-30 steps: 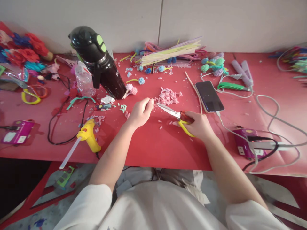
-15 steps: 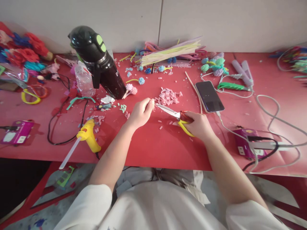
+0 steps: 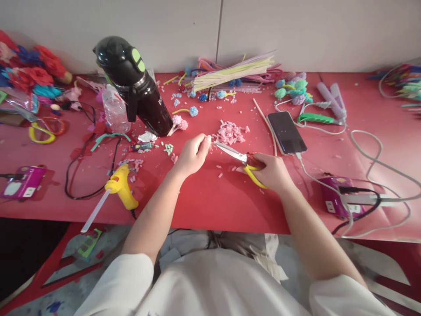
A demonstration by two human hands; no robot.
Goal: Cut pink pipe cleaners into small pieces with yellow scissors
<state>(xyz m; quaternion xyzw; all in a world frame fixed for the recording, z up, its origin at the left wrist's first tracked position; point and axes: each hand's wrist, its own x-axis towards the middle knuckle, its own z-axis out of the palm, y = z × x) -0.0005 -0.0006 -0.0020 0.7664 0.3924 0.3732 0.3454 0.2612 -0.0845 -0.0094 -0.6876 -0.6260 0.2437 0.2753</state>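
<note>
My right hand [image 3: 271,172] grips a pair of scissors [image 3: 232,152] by its yellow and orange handles, the blades pointing left. The blade tips lie just short of the fingertips of my left hand [image 3: 194,154]. Thumb and fingers of that left hand are pinched together; a tiny pinkish bit shows at their tips, too small to name. Right behind the blades is a heap of short pink cut pieces [image 3: 231,132]. A few more pink bits lie loose on the red table [image 3: 210,202] below the scissors.
A black flask [image 3: 141,92] stands back left, with a yellow glue gun [image 3: 123,188] nearer me. Pipe cleaners [image 3: 233,73] lie along the wall. To the right are a phone [image 3: 287,132], a green-handled cutter [image 3: 317,118] and a purple power socket [image 3: 338,197] with trailing cables.
Hardly anything differs. Both hands and the scissors hold almost the same place, with the blades looking slightly closer together now.
</note>
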